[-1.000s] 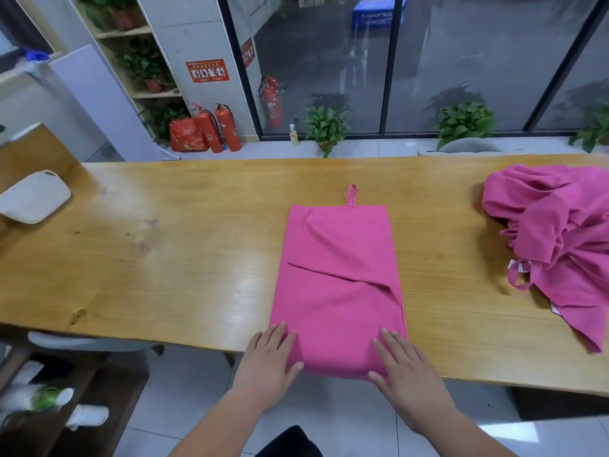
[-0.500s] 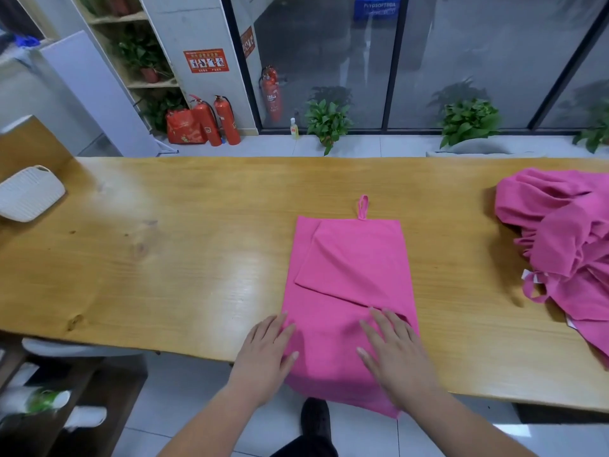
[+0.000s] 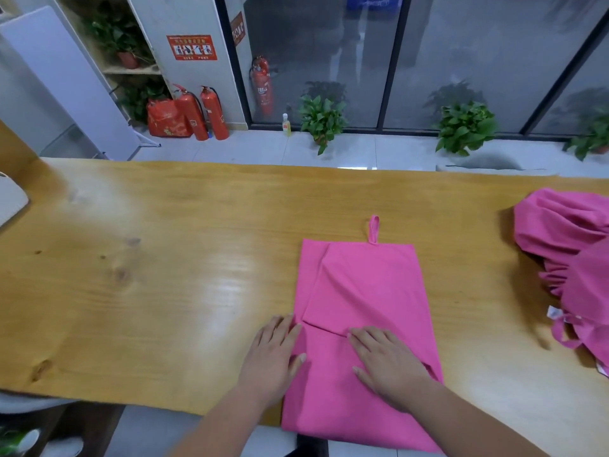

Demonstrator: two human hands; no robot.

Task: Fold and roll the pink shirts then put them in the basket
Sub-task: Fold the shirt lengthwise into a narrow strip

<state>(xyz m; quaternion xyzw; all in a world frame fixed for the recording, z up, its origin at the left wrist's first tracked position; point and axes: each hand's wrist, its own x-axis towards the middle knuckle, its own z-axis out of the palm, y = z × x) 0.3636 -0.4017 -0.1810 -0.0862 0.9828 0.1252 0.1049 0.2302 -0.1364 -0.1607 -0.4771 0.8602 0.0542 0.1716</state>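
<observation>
A pink shirt (image 3: 365,291), folded into a long rectangle with a small loop at its far end, lies on the wooden table (image 3: 148,275); its near end hangs over the front edge. My left hand (image 3: 275,354) lies flat with straight fingers on the shirt's left edge. My right hand (image 3: 389,364) presses flat on the shirt's middle, fingers spread. A heap of more pink shirts (image 3: 573,268) sits at the table's right end. The white basket (image 3: 10,201) shows only as a sliver at the far left edge.
Bare tabletop stretches between the folded shirt and the basket. Beyond the table stand potted plants (image 3: 321,122), red fire extinguishers (image 3: 202,113) and glass walls. A chair seat and shelf with bottles show below the table's front left edge.
Both hands have slid forward from the shirt's near edge onto its middle. The shirt's near end now hangs over the table's front edge.
</observation>
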